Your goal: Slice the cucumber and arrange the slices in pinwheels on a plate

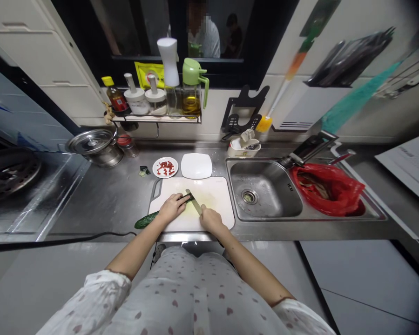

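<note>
My right hand (211, 220) is closed round the handle of a kitchen knife (194, 201), its blade angled up and left over the white cutting board (214, 195). The fingers of my left hand (172, 208) press on a dark green cucumber piece (185, 198) at the blade's left side. A dark green cucumber (145, 220) shows left of my left wrist, over the board's front left edge. Whether it joins the piece under my fingers is hidden. Pale wet traces mark the board around the blade.
Behind the board are a plate of chopped red pieces (165, 167), a white plate (196, 166) and green peel scraps (144, 170). The sink (265, 186) lies right, with a red bag (326, 188) beyond. A steel pot (96, 146) stands back left, below a condiment shelf (157, 119).
</note>
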Demonstrator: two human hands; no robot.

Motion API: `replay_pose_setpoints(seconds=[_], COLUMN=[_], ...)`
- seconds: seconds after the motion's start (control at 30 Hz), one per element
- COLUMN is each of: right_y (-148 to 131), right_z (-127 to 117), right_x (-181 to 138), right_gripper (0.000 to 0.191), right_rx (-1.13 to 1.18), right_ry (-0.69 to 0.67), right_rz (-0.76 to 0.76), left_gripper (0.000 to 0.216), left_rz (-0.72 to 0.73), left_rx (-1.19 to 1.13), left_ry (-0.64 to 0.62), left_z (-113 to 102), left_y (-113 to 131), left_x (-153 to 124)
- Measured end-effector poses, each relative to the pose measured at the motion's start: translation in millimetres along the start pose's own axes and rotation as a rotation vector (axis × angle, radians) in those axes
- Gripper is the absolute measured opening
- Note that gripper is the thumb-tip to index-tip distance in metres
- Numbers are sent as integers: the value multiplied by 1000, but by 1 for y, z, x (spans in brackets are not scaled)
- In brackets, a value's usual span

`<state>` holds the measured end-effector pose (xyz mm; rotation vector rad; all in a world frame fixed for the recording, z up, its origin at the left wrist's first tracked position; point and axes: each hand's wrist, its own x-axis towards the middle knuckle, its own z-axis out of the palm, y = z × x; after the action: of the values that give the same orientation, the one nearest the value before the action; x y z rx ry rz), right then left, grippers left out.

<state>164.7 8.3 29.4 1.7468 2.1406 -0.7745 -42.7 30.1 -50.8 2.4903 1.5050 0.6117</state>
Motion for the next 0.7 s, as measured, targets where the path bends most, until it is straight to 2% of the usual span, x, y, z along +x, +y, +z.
replay_pose_setpoints(seconds=[0.27, 0.7], right_y=[0, -21], right_z=[6, -6], right_x=[-12, 26], right_gripper=[33, 37], right_rx=[-28, 24], right_ry=[-25, 9], right_rz=[2, -28], left_gripper=[40, 41], left_rz=[-1, -14], left_rx=[11, 2], left_ry=[-15, -35], left_z=[-1, -2], left_y=[1, 1], left_x=[1, 1])
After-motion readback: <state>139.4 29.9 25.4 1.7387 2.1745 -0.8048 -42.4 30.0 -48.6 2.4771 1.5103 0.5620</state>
